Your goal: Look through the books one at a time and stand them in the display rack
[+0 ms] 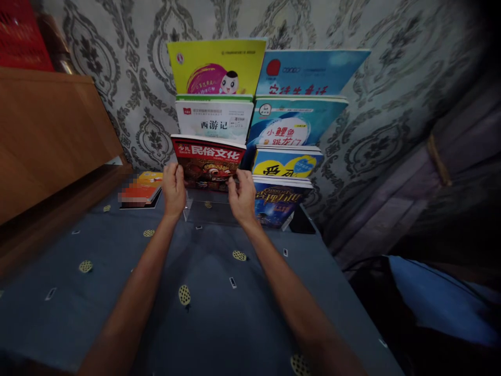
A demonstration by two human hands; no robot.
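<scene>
Fingers of both hands pinch the red book [209, 159].

Red book [207, 162]; blue spotted tablecloth [203, 313]

Both bare forearms reach straight forward from the bottom edge, running nearly parallel and drawing closer toward the wrists. The left hand [174, 189] is raised with its back to the camera, fingers together and curled forward, thumb on the inner side. The right hand [242, 196] sits level with it and near it, back up, fingers bent and pinching forward at the fingertips
</scene>
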